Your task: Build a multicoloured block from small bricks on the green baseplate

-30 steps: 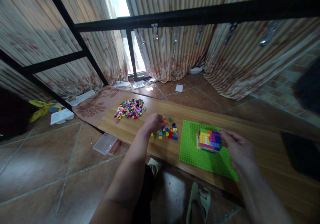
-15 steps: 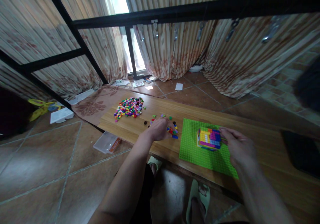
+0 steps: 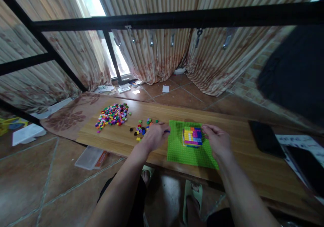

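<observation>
My left hand (image 3: 155,136) pinches a small blue toy brick (image 3: 167,131) at its fingertips, just over the left edge of the green baseplate (image 3: 175,149). On the baseplate stands a block built of toy bricks (image 3: 192,137), its top yellow, purple, blue, orange and magenta. Fingers and thumb of my right hand (image 3: 218,141) are closed against the right side of this block; the exact contact is partly hidden. Several loose bricks (image 3: 139,131) lie beside my left hand, some covered by it.
A large heap of mixed bricks (image 3: 113,115) lies toward the wooden tabletop's (image 3: 227,166) left end. At the right are a black flat object (image 3: 265,137) and printed sheets (image 3: 293,144). A clear plastic box (image 3: 88,158) sits on the floor. A black metal frame (image 3: 162,22) crosses behind.
My left hand has moved right from the loose bricks to the baseplate's edge, now with a blue brick. My right hand stays at the built block. The view has shifted right.
</observation>
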A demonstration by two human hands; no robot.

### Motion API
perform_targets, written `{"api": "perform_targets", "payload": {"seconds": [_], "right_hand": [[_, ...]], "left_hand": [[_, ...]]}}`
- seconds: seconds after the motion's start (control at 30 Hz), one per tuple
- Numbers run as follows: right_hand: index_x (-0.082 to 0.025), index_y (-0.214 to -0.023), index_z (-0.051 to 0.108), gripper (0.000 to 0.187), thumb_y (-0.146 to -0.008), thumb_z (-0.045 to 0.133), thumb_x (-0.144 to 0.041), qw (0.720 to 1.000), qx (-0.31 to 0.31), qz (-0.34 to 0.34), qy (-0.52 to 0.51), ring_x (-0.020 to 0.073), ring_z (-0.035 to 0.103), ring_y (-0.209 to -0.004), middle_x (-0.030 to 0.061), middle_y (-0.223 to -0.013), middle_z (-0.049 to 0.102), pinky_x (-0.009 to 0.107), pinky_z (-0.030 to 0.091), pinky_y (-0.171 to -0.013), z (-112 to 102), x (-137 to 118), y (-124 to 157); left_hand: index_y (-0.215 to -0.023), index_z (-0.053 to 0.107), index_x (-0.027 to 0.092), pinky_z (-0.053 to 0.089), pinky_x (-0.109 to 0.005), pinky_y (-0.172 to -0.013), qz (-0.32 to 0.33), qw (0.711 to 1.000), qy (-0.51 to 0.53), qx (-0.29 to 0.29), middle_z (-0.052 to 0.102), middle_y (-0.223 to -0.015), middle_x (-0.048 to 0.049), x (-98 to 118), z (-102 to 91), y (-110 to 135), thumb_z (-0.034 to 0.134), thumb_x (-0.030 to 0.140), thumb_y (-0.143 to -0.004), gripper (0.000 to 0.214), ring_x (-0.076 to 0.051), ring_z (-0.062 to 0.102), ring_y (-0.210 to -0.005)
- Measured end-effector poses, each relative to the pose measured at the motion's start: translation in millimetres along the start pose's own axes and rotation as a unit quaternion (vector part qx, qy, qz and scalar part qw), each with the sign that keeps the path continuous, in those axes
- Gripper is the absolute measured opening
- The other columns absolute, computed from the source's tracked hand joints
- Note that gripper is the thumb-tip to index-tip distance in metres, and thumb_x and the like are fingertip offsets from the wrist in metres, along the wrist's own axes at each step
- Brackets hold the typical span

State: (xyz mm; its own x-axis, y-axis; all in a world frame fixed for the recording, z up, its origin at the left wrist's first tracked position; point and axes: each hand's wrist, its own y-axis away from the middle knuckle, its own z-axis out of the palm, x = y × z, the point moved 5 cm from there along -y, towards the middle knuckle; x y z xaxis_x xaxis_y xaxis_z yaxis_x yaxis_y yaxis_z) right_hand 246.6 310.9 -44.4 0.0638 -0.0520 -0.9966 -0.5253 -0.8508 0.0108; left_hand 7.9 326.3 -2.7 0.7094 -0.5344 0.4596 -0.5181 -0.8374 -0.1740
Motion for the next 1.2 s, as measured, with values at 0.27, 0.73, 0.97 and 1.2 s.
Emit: {"api": "perform_targets", "payload": {"seconds": [0.27, 0.73, 0.97, 1.2], "right_hand": [[-0.019, -0.075, 0.072, 0.027, -0.061, 0.072, -0.042, 1.0, -0.006, 0.003, -0.015, 0.0191, 0.063, -0.073, 0.0041, -0.074, 0.072, 0.035, 0.048, -0.073, 3, -5, 1], [-0.017, -0.076, 0.073, 0.032, -0.063, 0.069, -0.046, 0.999, -0.02, -0.024, 0.019, 0.0202, 0.064, -0.071, 0.006, -0.074, 0.073, 0.034, 0.049, -0.07, 3, -5, 0], [-0.018, -0.077, 0.073, 0.031, -0.065, 0.068, -0.047, 0.999, -0.026, -0.034, 0.023, 0.0201, 0.064, -0.072, 0.0056, -0.074, 0.073, 0.035, 0.049, -0.072, 2, -4, 0], [-0.018, -0.078, 0.073, 0.033, -0.063, 0.069, -0.047, 0.999, -0.039, -0.019, 0.012, 0.0203, 0.065, -0.073, 0.0064, -0.077, 0.073, 0.036, 0.05, -0.073, 6, -1, 1]], "left_hand": [[-0.106, 0.066, 0.019, 0.048, -0.027, -0.082, 0.038, 0.994, 0.092, 0.048, 0.067, -0.1, -0.0067, 45, 22.5, -17, 0.046, 0.015, -0.09, 0.026, -0.017, 0.063, -0.09], [-0.096, 0.066, 0.021, 0.05, -0.025, -0.079, 0.026, 0.997, 0.02, 0.072, 0.064, -0.101, -0.004, 61, 41.4, -28, 0.047, 0.018, -0.09, 0.019, -0.015, 0.062, -0.088], [-0.089, 0.067, 0.021, 0.049, -0.026, -0.077, -0.02, 0.99, 0.063, 0.128, 0.063, -0.096, -0.0032, 59, 46.3, -28, 0.055, 0.017, -0.086, 0.013, -0.015, 0.061, -0.084], [-0.089, 0.068, 0.018, 0.049, -0.026, -0.075, -0.061, 0.974, 0.15, 0.156, 0.063, -0.095, -0.0039, 55, 48.4, -29, 0.061, 0.012, -0.078, 0.014, -0.014, 0.06, -0.079]]}}
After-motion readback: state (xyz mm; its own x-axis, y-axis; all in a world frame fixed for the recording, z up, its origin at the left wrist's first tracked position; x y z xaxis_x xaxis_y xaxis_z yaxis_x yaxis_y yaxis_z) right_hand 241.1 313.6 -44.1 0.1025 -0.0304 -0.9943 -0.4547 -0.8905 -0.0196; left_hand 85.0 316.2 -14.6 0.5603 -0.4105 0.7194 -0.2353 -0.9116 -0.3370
